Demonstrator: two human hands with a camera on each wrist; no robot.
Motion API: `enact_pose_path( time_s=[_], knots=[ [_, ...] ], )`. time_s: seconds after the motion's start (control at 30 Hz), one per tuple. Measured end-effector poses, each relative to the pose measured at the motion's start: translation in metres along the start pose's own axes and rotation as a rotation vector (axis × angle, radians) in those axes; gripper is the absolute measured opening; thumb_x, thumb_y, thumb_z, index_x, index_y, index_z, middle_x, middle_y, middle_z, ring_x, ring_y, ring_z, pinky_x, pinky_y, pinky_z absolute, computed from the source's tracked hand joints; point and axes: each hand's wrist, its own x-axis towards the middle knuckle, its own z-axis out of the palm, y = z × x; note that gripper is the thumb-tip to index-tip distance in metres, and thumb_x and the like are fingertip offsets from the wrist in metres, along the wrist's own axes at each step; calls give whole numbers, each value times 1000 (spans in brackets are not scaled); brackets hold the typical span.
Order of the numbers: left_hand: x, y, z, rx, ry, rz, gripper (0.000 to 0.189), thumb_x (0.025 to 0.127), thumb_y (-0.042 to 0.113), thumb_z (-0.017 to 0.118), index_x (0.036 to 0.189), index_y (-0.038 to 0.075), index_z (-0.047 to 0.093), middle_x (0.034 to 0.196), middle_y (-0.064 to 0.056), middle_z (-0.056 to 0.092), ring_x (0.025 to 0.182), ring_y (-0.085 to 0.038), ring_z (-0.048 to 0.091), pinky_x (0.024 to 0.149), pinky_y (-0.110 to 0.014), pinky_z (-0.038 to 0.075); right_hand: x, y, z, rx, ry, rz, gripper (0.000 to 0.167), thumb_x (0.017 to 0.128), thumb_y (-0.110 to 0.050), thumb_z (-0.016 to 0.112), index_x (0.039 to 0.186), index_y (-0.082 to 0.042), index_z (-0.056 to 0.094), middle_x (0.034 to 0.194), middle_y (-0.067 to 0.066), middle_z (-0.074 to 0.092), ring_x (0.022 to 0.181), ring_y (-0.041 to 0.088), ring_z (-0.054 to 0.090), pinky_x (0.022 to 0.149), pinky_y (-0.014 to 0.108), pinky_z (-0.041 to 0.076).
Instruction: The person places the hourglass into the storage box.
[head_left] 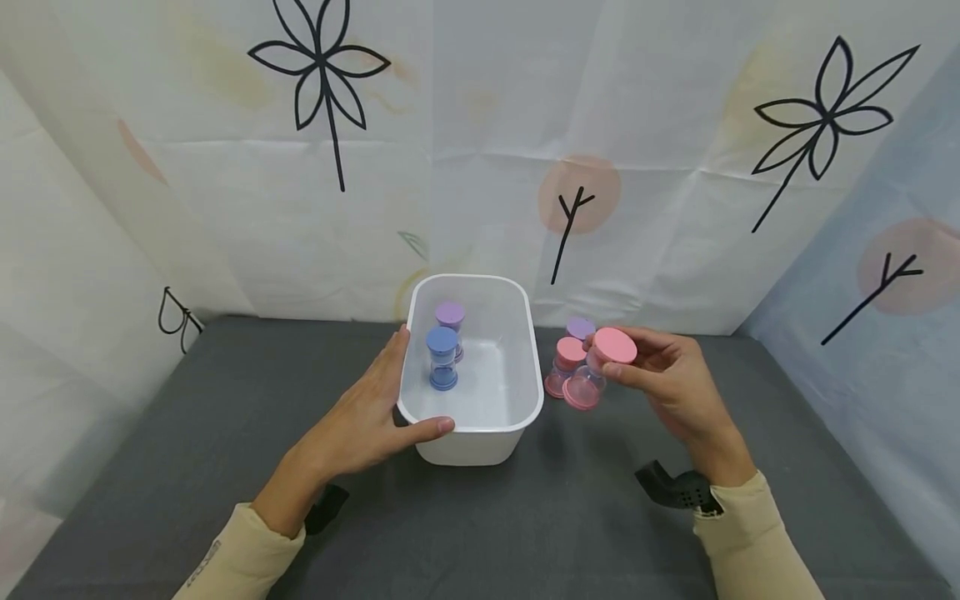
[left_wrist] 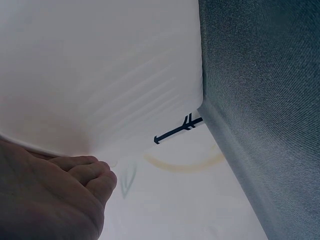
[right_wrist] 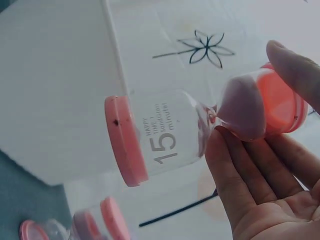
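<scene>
A pink-capped hourglass (right_wrist: 170, 135), marked 15 minutes, is tilted in the grip of my right hand (head_left: 667, 379). In the right wrist view its sand lies in the bulb nearest my hand, and the thumb presses near that end's cap. My left hand (head_left: 367, 417) rests along the left side of a white bin (head_left: 476, 450), fingers straight against the outer wall and thumb lying over the front rim. Inside the bin, a blue hourglass (head_left: 443, 358) stands upright in front of a purple hourglass (head_left: 451, 315).
Just right of the bin, another pink hourglass (head_left: 569, 354) stands on the grey cloth (head_left: 525, 533), with a purple-capped hourglass (head_left: 581, 327) behind it. Patterned white fabric (head_left: 480, 100) rises behind the table and along both sides.
</scene>
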Motion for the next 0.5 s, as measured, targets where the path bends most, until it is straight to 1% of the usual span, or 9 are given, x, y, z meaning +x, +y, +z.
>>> enact_pose_path(
  time_s=[0.13,0.33,0.43,0.5],
  knots=[
    [0,-1,1,-4,6,10,121,85,65,72,164,20,-8,170,-3,0,155,-26,9,114,-61,27,0,-7,10,19,-13,-14,40,86,20,65,125,12,65,114,15,73,100,22,70,88,31,55],
    [0,-1,1,1,5,5,121,85,64,72,164,19,-7,170,-3,0,155,-26,9,114,-61,27,8,-18,33,53,-53,16,39,86,18,67,125,13,64,112,18,73,104,27,71,91,36,55],
    [0,-1,0,4,4,4,121,84,65,72,164,19,-7,170,-3,0,155,-26,8,114,-62,27,14,-21,48,67,-49,25,37,86,16,68,122,9,68,110,17,73,102,26,71,89,35,56],
    [0,0,1,4,1,0,121,84,65,72,164,19,-7,170,-2,0,155,-26,8,114,-62,26,19,-22,57,61,-49,31,35,87,14,69,121,6,70,109,17,73,100,25,71,86,33,57]
  ],
)
